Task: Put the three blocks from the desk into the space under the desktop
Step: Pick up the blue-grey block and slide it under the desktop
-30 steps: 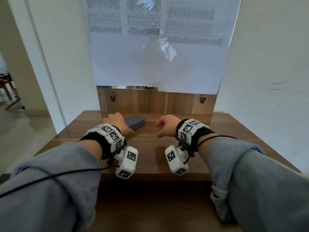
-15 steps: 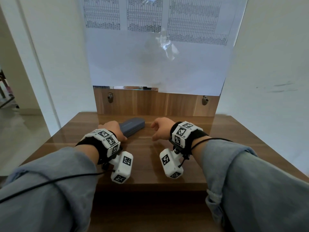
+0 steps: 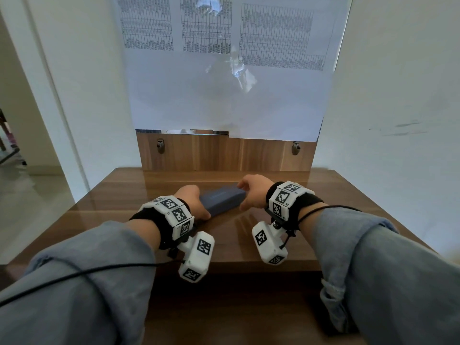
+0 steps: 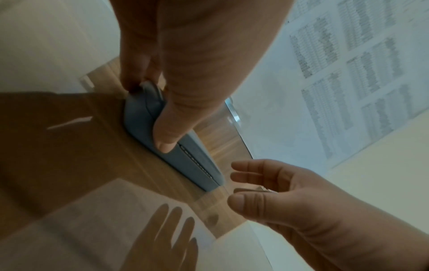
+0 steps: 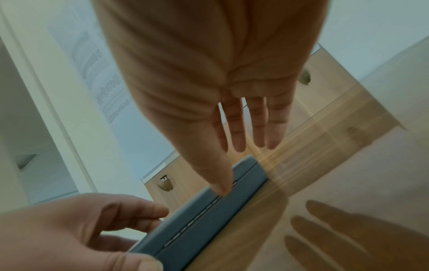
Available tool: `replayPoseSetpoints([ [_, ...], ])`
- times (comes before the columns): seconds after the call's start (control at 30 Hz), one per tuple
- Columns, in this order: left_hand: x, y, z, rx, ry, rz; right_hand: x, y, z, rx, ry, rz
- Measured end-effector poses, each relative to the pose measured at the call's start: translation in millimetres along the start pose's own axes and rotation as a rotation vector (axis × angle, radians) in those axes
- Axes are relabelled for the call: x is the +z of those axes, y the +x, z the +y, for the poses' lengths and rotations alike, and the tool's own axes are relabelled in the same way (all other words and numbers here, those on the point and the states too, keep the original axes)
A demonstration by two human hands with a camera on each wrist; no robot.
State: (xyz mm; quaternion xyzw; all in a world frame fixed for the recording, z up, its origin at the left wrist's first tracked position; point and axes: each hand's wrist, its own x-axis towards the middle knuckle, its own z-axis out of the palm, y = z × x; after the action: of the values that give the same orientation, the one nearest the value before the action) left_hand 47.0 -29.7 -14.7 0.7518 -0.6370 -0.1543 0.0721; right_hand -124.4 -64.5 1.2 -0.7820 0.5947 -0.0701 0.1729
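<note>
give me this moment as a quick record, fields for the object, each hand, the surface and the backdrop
object: long grey-blue block, lying flat
left hand: left hand grips the block's near end, thumb on its seamed side
right hand: right hand at the far end, fingers straight, thumb tip on the seam
surface: glossy wooden desktop
backdrop: printed tables on paper above a wooden panel
other blocks: none in view

White walls (image 3: 398, 83) flank a wooden back panel (image 3: 224, 155) under printed sheets (image 3: 224, 70).

Printed sheets (image 3: 224, 58), perhaps tables
</note>
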Motion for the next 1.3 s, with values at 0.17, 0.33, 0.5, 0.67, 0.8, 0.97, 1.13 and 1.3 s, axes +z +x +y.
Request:
replayPoseSetpoints([
  [0.17,14,-20,29,0.114,0.004,-0.055,-7,-21,27,0.058,-0.064,-0.061],
  [0.33,25,-43,62,0.224,0.028,-0.101,-17,-51,62,0.100,-0.221,-0.178],
  [0.5,37,-66,92,0.335,0.062,-0.109,-29,-90,95,0.083,-0.250,-0.189],
  [0.67,45,-93,122,0.423,0.076,-0.145,-45,-130,122,0.093,-0.267,-0.215],
  [0.8,55,-113,141,0.468,0.085,-0.179,-51,-157,138,0.121,-0.284,-0.221],
  [0.97,66,-140,165,0.509,0.120,-0.226,-56,-191,158,0.158,-0.244,-0.270],
  [1.13,82,-159,180,0.512,0.137,-0.352,-50,-212,176,0.198,-0.230,-0.379],
  [1.3,107,-164,189,0.499,0.130,-0.476,-35,-222,191,0.204,-0.276,-0.466],
])
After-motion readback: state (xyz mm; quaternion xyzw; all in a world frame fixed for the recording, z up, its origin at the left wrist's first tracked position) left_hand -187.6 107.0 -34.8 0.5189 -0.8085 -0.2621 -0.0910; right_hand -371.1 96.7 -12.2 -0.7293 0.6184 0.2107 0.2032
